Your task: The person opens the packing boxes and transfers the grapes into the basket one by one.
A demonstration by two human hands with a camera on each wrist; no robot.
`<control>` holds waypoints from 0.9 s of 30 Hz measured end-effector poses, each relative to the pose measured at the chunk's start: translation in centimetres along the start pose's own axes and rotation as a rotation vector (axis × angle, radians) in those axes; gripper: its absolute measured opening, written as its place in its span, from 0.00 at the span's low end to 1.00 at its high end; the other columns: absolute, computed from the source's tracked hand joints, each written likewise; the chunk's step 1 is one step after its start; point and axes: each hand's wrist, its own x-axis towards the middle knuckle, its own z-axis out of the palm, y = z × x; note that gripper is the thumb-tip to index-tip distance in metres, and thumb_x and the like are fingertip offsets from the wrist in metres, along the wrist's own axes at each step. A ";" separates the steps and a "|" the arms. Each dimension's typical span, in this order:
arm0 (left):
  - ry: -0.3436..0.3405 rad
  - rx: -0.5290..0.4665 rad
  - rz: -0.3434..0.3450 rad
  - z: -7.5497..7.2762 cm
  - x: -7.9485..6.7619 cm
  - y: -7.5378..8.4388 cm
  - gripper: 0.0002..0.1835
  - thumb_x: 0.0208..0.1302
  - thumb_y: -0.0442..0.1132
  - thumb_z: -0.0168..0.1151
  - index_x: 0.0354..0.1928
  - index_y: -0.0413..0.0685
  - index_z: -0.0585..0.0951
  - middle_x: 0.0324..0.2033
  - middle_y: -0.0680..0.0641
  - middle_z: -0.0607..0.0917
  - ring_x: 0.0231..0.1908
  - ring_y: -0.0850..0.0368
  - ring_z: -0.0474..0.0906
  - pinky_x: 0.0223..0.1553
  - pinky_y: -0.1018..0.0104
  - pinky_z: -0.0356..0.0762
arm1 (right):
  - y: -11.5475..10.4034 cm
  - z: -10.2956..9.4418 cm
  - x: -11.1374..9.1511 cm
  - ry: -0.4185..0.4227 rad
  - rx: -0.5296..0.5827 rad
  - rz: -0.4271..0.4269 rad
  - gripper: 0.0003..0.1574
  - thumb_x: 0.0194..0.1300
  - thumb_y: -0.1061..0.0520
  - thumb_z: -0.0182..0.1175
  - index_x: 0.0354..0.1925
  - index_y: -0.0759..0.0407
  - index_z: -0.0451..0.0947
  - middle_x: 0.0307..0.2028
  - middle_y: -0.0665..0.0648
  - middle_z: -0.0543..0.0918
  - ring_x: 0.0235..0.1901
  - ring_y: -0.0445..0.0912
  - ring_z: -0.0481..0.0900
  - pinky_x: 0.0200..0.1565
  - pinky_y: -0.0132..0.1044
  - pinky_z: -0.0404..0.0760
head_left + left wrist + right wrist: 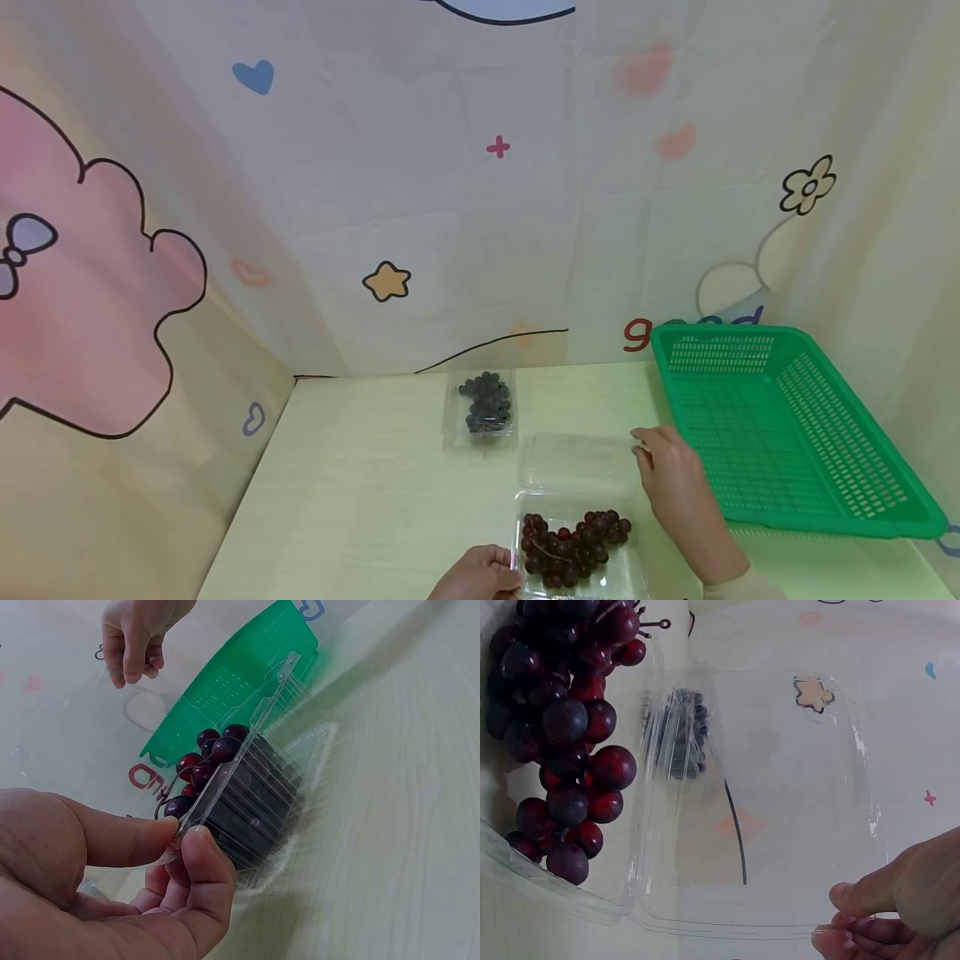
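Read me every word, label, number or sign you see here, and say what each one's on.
"good", on the backdrop; the green basket partly covers the middle letters, so that reading is likely, not certain.
"+", in pink, also on the backdrop.
I see no readable label, brand or number on the basket, front clear box or rear clear box.

A curtained tabletop booth: cartoon-print cloth (pixel 450 192) on three sides of a pale wood-grain table (pixel 352 500).
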 end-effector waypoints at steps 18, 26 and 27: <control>0.006 -0.030 0.055 0.3 -0.4 0.0 0.06 0.70 0.25 0.59 0.33 0.39 0.78 0.26 0.50 0.80 0.27 0.62 0.78 0.33 0.72 0.80 | 1.8 2.5 -0.4 -0.050 0.054 0.245 0.25 0.63 0.76 0.63 0.58 0.83 0.69 0.31 0.67 0.84 0.29 0.59 0.84 0.31 0.55 0.84; 0.007 -0.041 0.037 0.2 -0.3 0.0 0.05 0.71 0.25 0.59 0.34 0.38 0.78 0.27 0.50 0.81 0.27 0.62 0.78 0.33 0.72 0.80 | 2.4 3.3 -1.1 -0.109 0.045 0.274 0.27 0.63 0.77 0.62 0.58 0.87 0.67 0.32 0.71 0.84 0.31 0.62 0.85 0.33 0.55 0.85; 0.006 -0.042 0.033 0.2 -0.4 0.1 0.05 0.71 0.25 0.59 0.35 0.38 0.78 0.27 0.49 0.81 0.27 0.62 0.78 0.33 0.72 0.80 | 2.5 3.3 -1.2 -0.121 0.042 0.275 0.28 0.62 0.77 0.62 0.58 0.87 0.66 0.32 0.71 0.84 0.32 0.62 0.84 0.33 0.55 0.85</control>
